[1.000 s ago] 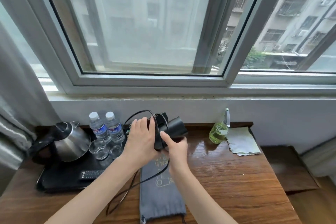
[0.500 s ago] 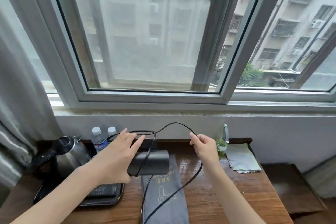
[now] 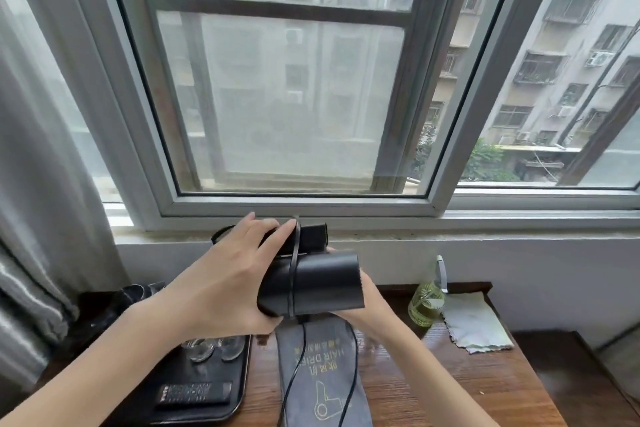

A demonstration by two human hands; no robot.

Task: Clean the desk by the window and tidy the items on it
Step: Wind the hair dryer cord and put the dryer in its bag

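Observation:
A black hair dryer [image 3: 322,284] is held up above the wooden desk [image 3: 450,388], level with the window sill. My left hand [image 3: 225,274] grips its body and folded handle from the left, fingers over the top. Its black cord [image 3: 294,270] is looped round the barrel and hangs down to the desk. My right hand [image 3: 367,302] is under and behind the barrel, mostly hidden; its grip is not visible. A grey hair dryer pouch [image 3: 322,374] lies flat on the desk below.
A black tray [image 3: 239,402] at the left carries two glasses [image 3: 211,347] and a remote control [image 3: 194,393]. A kettle [image 3: 131,295] shows partly behind my left arm. A spray bottle of yellow liquid [image 3: 426,302] and a pale cloth [image 3: 474,322] lie at the right. Grey curtain at left.
My right hand has dropped from holding the cord up in an arc to under the dryer. The cord now wraps the barrel, and the dryer has been raised.

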